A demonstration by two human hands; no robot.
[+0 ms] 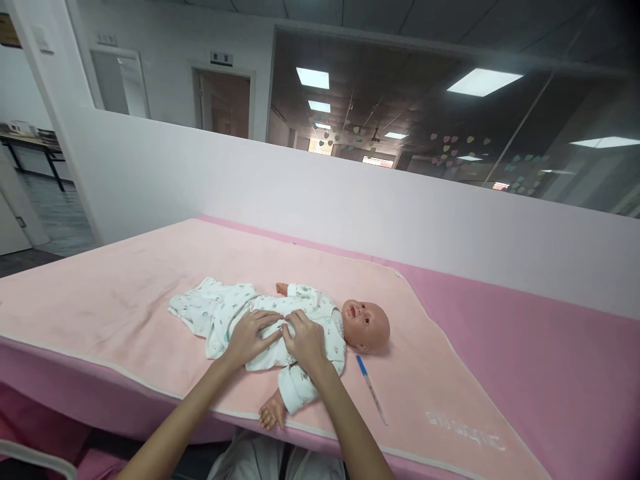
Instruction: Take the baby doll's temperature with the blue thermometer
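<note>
A baby doll [367, 325] lies on its back with its head to the right. It wears a white printed baby top [313, 303], and pale printed trousers [220, 307] cover its legs. Both my hands meet over the middle of the top's front. My left hand [253, 339] pinches the cloth with thumb and fingertips. Just beside it, my right hand [306, 340] grips the same front edge, fingertips close together. Whatever fastening lies under the fingertips is hidden. One doll hand [273, 411] rests near the table's front edge.
A slim clear stick with a blue end [371, 388] lies near the doll's head. Beneath everything is a peach mat [125, 280] on a pink table cover [480, 300]. A white wall with a window [425, 120] stands behind, and a doorway opens at left.
</note>
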